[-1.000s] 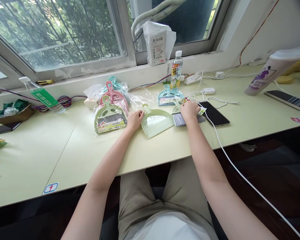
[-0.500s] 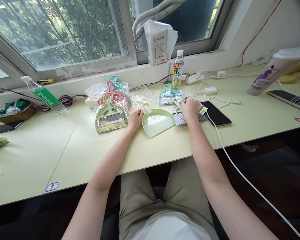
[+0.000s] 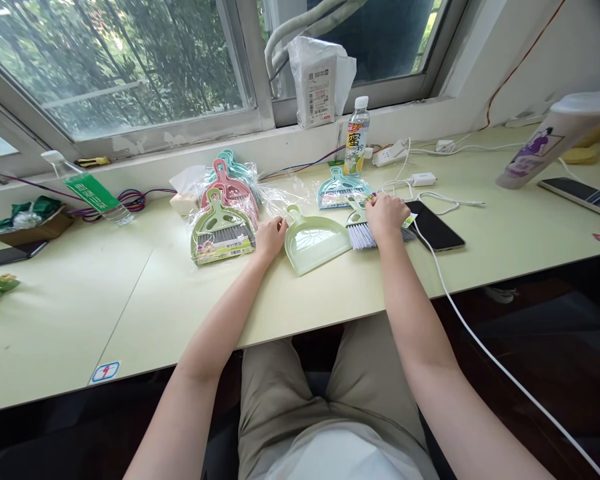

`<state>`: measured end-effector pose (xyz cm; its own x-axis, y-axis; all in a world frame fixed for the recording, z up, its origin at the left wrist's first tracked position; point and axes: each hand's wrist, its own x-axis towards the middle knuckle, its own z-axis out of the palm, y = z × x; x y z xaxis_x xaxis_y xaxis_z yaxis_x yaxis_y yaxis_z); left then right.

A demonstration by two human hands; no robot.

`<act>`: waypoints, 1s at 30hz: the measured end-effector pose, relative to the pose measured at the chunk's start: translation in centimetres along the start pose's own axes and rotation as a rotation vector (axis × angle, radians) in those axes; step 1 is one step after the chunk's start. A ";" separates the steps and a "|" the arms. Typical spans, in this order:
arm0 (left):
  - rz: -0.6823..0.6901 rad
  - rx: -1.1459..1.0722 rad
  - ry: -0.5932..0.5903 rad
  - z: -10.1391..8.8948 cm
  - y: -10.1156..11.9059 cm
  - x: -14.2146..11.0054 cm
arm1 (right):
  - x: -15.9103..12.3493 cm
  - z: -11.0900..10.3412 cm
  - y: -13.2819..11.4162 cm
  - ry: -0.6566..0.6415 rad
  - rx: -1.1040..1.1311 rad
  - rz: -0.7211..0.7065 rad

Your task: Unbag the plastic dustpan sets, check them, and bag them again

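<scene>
Lying flat between the table's front and back edges, the dustpan looked pale green, glossy and shallow in the head view, its looped handle toward the back edge. The brush, with pale grey bristles toward the front edge, lay just beside it. The left hand rested at the dustpan's left rim, fingers bent together; whether they pinched it could not be told. The right hand covered the brush's handle, its curled fingers hiding what they gripped. The pale table ran along a window. A bottle stood near the back edge; wrapped sets lay left of the left hand. A dark phone and a white cable, trailing over the front edge, crowded the brush's right side.
</scene>
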<state>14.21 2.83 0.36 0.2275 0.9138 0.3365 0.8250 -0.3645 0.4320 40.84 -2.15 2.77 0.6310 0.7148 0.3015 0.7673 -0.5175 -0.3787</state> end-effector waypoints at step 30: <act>0.094 -0.080 -0.089 0.3 0.3 0.0 | -0.1 -2.0 -2.1 0.064 0.366 -0.252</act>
<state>14.64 2.79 0.19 0.3495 0.8861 0.3043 0.7549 -0.4587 0.4687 39.34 -2.09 5.27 0.4446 0.7605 0.4733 0.8139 -0.1223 -0.5680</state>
